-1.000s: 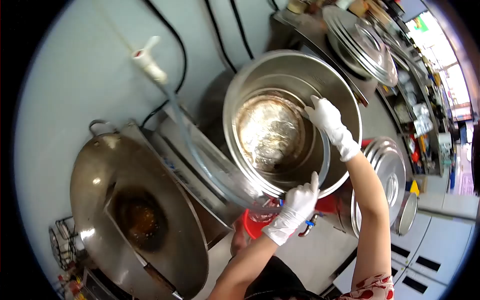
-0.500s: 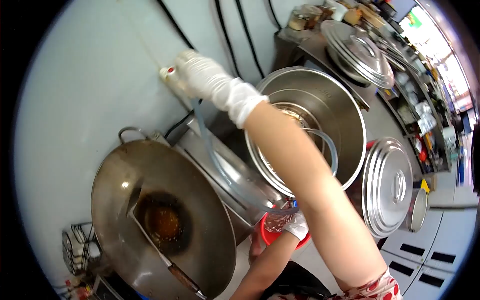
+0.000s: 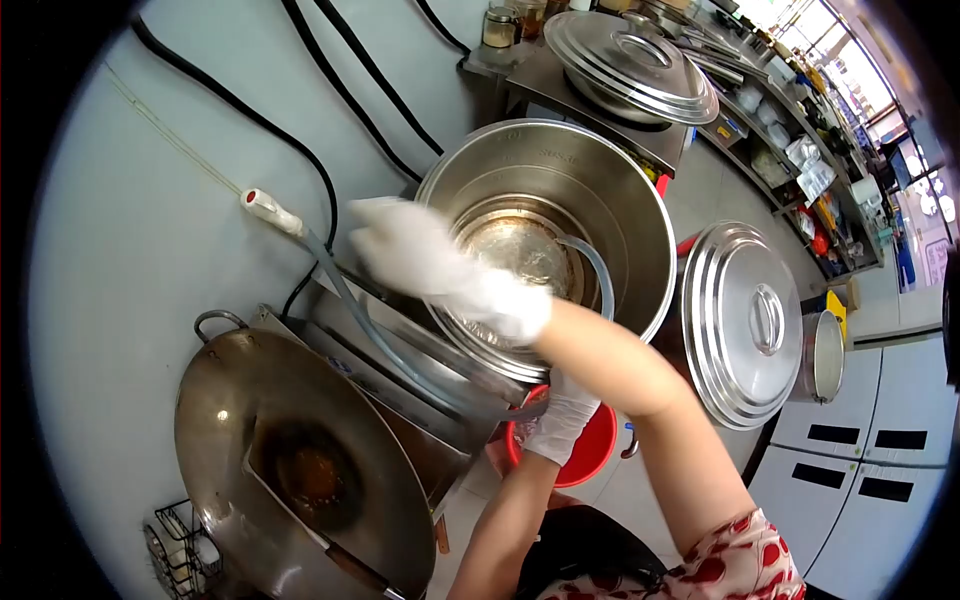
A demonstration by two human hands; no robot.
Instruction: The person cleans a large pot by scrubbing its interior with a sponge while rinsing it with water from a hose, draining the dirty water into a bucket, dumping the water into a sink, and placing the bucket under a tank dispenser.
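My right hand (image 3: 415,255), in a white glove, passes over the near left rim of a big steel stockpot (image 3: 630,200). Motion smears its fingers. Left of it, a white handle with a red button (image 3: 270,210) hangs against the wall on a thin cord. A grey hose (image 3: 375,335) runs from this handle down to my gloved left hand (image 3: 565,420), which is closed around it over a red bucket (image 3: 590,450). My right forearm and the pot partly cover those fingers. Another stretch of clear tube (image 3: 600,275) arcs out of the pot, above shallow liquid (image 3: 520,245).
A large wok (image 3: 380,470) with brown liquid and a wooden-handled ladle (image 3: 295,510) stands at left. A lidded steel pot (image 3: 740,330) is at right. A covered basin (image 3: 630,65) sits on the counter behind. Black cables (image 3: 250,100) hang along the wall.
My right hand has let go of the white handle and moved down and right, towards the stockpot. The handle now hangs by its cord. My left hand stays at the red bucket. The view has shifted.
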